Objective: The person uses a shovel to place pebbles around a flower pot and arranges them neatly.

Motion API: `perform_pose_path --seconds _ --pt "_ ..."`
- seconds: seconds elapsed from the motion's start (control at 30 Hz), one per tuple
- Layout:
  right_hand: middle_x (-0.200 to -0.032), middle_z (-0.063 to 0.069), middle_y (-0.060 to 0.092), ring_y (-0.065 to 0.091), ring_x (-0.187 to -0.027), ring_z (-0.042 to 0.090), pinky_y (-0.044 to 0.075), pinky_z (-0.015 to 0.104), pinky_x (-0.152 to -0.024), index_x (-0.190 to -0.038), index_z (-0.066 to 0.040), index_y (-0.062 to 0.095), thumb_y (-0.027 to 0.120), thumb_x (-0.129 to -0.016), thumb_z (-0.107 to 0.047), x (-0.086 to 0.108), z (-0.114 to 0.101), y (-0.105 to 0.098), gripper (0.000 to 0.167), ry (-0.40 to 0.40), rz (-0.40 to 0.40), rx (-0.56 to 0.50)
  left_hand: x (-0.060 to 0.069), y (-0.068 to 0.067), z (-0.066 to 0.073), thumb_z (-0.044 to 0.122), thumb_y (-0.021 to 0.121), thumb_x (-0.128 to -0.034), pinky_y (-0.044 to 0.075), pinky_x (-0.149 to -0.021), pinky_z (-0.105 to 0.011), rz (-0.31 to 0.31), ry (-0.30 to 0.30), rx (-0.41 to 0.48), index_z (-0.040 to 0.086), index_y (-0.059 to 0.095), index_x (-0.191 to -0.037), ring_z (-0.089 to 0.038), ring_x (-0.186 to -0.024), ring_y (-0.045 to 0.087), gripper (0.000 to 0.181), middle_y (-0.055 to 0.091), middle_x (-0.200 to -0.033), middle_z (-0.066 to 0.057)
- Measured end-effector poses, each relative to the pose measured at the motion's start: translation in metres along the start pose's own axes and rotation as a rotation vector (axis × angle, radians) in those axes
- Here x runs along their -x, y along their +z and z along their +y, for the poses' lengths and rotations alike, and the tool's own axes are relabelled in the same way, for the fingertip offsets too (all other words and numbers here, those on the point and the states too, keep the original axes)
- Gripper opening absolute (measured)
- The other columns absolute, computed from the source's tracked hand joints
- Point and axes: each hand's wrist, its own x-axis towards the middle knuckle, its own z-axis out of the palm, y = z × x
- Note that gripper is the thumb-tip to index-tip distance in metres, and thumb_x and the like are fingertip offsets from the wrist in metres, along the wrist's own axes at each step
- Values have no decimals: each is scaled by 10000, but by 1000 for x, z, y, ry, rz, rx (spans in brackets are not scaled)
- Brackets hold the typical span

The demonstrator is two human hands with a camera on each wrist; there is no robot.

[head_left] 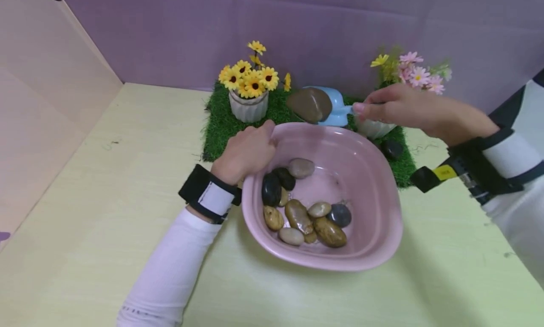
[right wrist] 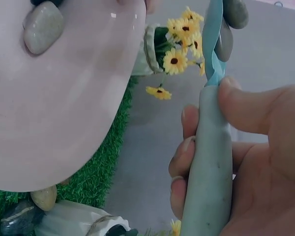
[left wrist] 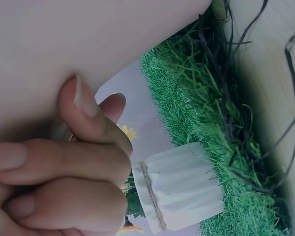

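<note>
Head: left hand grips rim of pink basin, stones inside; right hand holds blue scoop near far rim.

Left wrist: fingers bent against basin.

Right wrist: fist round handle, best hold; scoop likely stiff, tip-heavy, its load slippery.

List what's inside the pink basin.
The pink basin holds black stones, brown stones, pale stones and a dark grey stone; anything beneath them is covered, so cannot be seen.

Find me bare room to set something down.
The table is bare between the left wall and left sleeve, and along the near edge of the pink basin. Inside the basin, the far right is bare; stones crowd its left and near parts. Flowerpots crowd the grass mat.
</note>
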Motion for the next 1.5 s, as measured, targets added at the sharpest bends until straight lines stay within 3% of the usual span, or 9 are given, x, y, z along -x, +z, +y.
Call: perform_pose_path --seconds 0.37,0.7,0.87,1.17,1.3,1.5 --pt "-1522 229 378 309 -1417 460 275 693 -1094 -1443 -51 449 364 -948 -688 -14 5 3 811 48 20 -4 -1 -1 0 279 336 -1053 517 -671 -387 2 12 -18 125 416 -1413 -246 -803 615 400 594 -980 -94" --pt "-1592 269 231 211 -1445 516 248 714 -1102 -1529 14 278 351 -982 -641 -23 14 5 857 117 1 -57 0 0 0 303 356 -1054 510 -608 -351 -6 2 -5 129 436 -1364 -222 -739 629 365 596 -924 -77" --pt "-1570 287 269 253 -1425 520 272 700 -1103 -1512 29 313 352 -989 -630 -32 19 13 841 151 3 -55 0 1 0 301 355 -1053 513 -620 -353 -2 5 -4 128 436 -1369 -221 -752 632 368 601 -951 -81" --pt "-1523 289 353 275 -1422 498 260 670 -1128 -1424 51 463 345 -1025 -550 -38 25 20 731 128 3 -82 0 0 0 295 356 -1055 517 -600 -340 -7 2 -1 118 433 -1375 -216 -734 637 373 604 -940 -80" --pt "-1525 287 354 269 -1429 493 252 663 -1138 -1426 52 461 344 -1032 -533 -41 26 21 715 125 -3 -95 0 0 -1 293 354 -1055 517 -593 -336 -7 1 0 118 434 -1373 -213 -728 638 371 603 -937 -79" --pt "-1538 311 305 238 -1427 518 257 673 -1127 -1471 49 390 320 -1031 -553 -40 30 17 749 137 -77 -76 0 0 -1 293 350 -1056 512 -612 -346 -5 2 2 123 436 -1366 -221 -736 630 364 599 -933 -82"
